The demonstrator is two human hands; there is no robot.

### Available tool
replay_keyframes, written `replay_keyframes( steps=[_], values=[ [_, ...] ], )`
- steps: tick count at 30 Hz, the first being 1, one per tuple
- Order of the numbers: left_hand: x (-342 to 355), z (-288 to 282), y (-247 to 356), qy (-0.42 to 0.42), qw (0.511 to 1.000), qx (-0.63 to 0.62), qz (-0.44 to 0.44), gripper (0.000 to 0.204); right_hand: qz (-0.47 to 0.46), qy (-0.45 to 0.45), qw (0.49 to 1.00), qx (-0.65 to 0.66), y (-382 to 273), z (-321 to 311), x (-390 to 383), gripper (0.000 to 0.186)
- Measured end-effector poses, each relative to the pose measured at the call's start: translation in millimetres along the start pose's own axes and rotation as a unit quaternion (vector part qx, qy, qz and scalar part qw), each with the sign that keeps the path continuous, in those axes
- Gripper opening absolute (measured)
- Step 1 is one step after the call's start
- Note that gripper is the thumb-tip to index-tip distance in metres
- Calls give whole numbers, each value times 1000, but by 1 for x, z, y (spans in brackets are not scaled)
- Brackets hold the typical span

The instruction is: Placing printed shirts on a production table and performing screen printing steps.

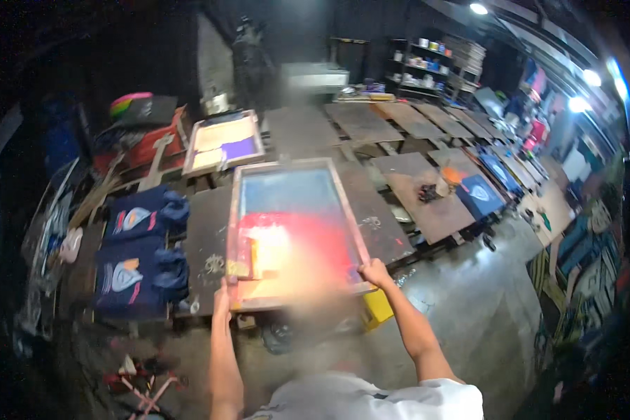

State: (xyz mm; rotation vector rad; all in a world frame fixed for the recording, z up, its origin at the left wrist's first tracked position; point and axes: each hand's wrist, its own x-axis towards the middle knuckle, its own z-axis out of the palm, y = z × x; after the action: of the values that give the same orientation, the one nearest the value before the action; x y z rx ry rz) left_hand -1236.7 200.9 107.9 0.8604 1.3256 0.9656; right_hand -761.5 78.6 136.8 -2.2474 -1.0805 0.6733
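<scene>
A screen printing frame (339, 189) with a wooden border lies across the boards in front of me. Its mesh is blue-grey at the far end, and red-pink and orange nearer to me, with a bright glare on it. My left hand (222, 299) grips the frame's near left corner. My right hand (376, 273) is closed on the right side rail near the front. A yellowish squeegee-like piece (241, 269) rests inside the frame by the left rail. Blur covers part of the near edge.
Dark blue printed shirts (126, 276) lie on boards at the left. Another frame (191, 166) with a purple patch stands behind. Rows of flat boards (420, 192) run to the right, one carrying an orange-topped container (449, 180). Below the table sits a yellow box (378, 308).
</scene>
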Motion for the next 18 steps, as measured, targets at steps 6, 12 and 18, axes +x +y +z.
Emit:
replay_keyframes(
  steps=[6, 12, 18],
  values=[
    [-24, 50, 24, -66, 995, 29, 66, 57, -2, 78, 996, 45, 33, -63, -51, 52],
    [-62, 173, 53, -157, 979, 49, 121, 51, -25, 182, 971, 151, 115, -159, -111, 44],
    [-116, 330, 23, -274, 950, 32, 149, 48, -27, 303, 930, 205, 222, -275, -185, 40]
  ],
)
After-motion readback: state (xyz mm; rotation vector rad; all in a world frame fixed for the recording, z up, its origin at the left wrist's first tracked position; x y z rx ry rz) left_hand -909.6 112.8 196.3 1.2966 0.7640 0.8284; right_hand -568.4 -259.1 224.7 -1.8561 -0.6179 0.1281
